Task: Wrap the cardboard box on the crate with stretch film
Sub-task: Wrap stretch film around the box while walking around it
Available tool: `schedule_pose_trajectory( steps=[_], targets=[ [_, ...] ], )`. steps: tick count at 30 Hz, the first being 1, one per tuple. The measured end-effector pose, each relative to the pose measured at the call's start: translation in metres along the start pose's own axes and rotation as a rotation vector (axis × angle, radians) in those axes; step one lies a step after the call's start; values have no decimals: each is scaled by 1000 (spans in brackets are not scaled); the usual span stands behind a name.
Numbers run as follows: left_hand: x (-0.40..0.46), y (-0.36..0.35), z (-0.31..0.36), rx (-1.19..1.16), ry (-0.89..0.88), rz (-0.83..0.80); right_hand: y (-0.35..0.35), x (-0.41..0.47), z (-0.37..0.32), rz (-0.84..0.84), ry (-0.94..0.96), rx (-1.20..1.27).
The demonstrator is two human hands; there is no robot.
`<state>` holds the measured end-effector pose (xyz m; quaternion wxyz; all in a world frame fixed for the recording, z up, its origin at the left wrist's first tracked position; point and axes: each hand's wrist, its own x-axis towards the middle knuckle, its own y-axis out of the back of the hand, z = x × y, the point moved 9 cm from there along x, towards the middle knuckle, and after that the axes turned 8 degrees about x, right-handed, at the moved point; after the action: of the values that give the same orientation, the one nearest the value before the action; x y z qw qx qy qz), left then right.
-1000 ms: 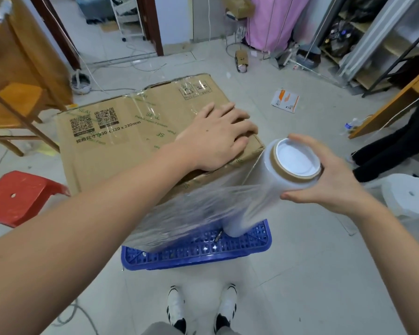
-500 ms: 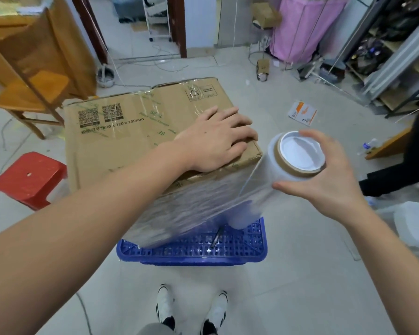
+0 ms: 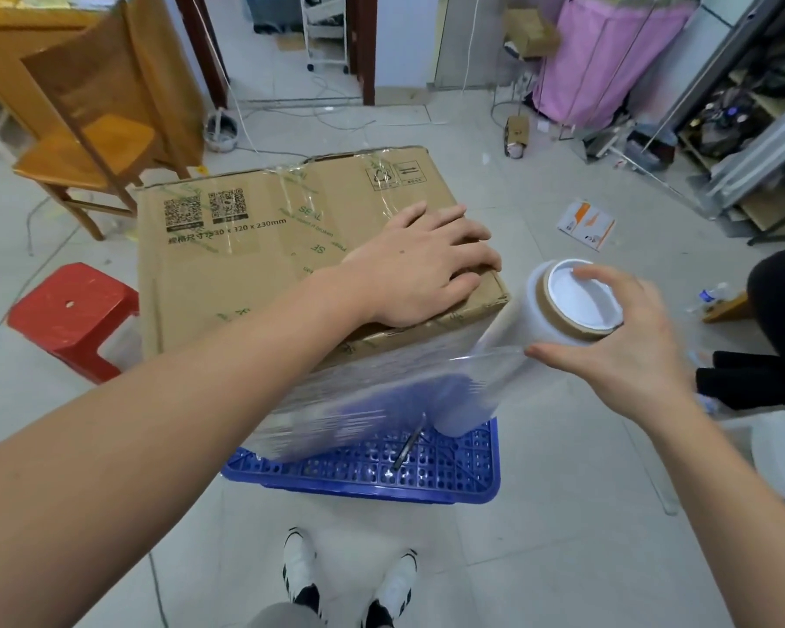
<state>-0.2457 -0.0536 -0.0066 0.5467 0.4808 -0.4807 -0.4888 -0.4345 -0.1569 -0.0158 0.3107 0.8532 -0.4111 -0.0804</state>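
A brown cardboard box (image 3: 264,265) with QR codes and clear tape sits on a blue plastic crate (image 3: 381,473). My left hand (image 3: 422,269) lies flat on the box's top near its right front corner, fingers spread. My right hand (image 3: 617,351) grips the upper end of a roll of stretch film (image 3: 558,310) just right of that corner. A sheet of clear film (image 3: 381,401) stretches from the roll across the box's near side, down to the crate.
A red stool (image 3: 71,310) stands left of the box, a wooden chair (image 3: 91,142) behind it. A small carton (image 3: 585,224) and a bottle lie on the tiled floor to the right, near a person's dark-clothed legs (image 3: 771,328). My white shoes (image 3: 350,582) are below the crate.
The view has shifted, putting the box more to the centre. My right hand's fingers moved over the roll's top end, and the film sheet looks pulled tighter. My left hand stays on the box.
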Motion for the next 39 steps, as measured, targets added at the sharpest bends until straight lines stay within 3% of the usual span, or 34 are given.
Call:
schedule_pose_trajectory(
  steps=[6,9,12,15,20,24,27,39],
  targets=[
    [0,-1,-2,-15,-1,12,-11,17,4,-19,6,-14],
    [1,-1,-1,-14,0,5,-15,25,4,-175,-1,-66],
    [1,-1,-2,-36,13,-22,-21,29,1,-399,92,-81],
    [6,1,-4,-81,50,-29,-23,32,0,-510,164,-64],
    [22,5,-10,-78,290,57,-15,31,2,-384,239,49],
    [20,-5,-18,-3,472,-49,-1,39,16,-217,172,65],
    [22,-3,-12,-11,459,-59,9,44,22,-134,112,73],
    [24,-7,-5,11,396,-72,-10,87,2,-102,175,14]
  ],
)
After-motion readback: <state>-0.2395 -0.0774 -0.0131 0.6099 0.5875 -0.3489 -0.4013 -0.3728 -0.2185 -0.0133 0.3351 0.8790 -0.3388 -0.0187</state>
